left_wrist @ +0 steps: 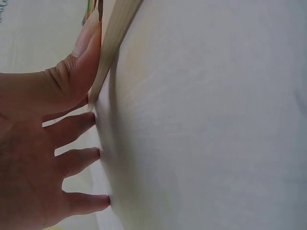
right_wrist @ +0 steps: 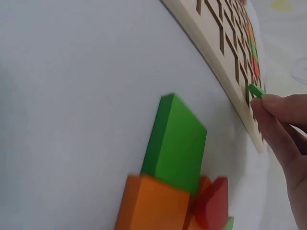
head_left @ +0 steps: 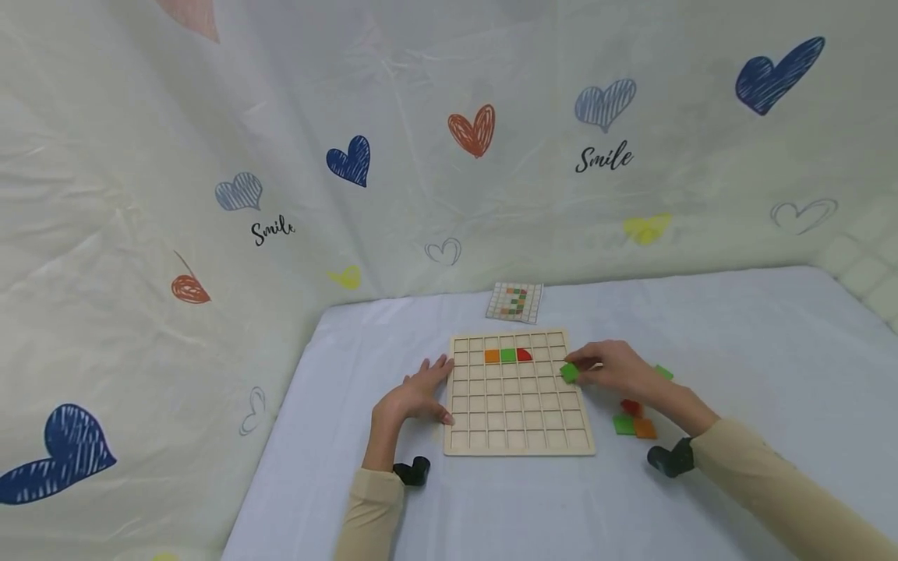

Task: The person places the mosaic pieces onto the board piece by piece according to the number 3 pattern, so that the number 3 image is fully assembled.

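Note:
A wooden grid board (head_left: 519, 444) lies on the white cloth. Orange (head_left: 492, 356), green (head_left: 508, 355) and red (head_left: 524, 354) tiles sit side by side in one of its upper rows; the red one has a rounded side. My right hand (head_left: 617, 368) pinches a green square tile (head_left: 569, 373) between thumb and fingers, over the board's right edge. My left hand (head_left: 415, 393) rests at the board's left edge with fingers spread. In the left wrist view its thumb (left_wrist: 88, 45) touches the board's side, and the other fingertips reach down to the cloth.
Right of the board lie loose tiles: a green one (head_left: 624, 425), an orange one (head_left: 645, 428), a red one (head_left: 632, 407) and another green one (head_left: 663, 372) partly behind the right hand. A patterned card (head_left: 515, 302) with a coloured grid lies behind the board, before a hanging sheet.

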A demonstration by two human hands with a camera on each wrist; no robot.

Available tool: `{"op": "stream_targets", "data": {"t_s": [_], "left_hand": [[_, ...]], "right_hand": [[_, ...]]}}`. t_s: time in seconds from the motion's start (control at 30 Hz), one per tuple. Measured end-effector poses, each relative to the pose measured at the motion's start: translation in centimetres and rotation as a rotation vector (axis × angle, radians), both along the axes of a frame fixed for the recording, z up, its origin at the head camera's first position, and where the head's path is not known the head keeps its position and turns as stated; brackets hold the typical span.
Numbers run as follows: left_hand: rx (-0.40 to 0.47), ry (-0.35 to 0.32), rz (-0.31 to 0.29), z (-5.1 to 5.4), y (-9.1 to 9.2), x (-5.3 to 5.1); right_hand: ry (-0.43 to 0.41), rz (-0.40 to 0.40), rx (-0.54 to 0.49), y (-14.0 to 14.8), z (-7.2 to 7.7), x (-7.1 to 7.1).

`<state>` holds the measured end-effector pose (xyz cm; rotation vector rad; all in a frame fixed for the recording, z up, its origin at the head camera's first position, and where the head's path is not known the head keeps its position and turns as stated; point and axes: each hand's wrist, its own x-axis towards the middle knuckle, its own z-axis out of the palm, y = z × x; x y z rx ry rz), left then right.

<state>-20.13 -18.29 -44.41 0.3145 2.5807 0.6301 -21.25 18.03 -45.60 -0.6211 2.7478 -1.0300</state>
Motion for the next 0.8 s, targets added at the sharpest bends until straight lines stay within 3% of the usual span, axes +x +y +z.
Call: {"op": "stream_targets", "data": {"t_s": [0.67,0.8], "left_hand": [[0.006,0.008,0.003,-0.2,-0.1,0.1],[0.016,0.01,0.004,-0.2,-0.2,0.1]], "right_hand": [[-0.094,0.007,-0.078,-4.6,-0.7,-2.5],[-0.068,0.004,-0.074,-5.2,-1.1,-2.9]]}}
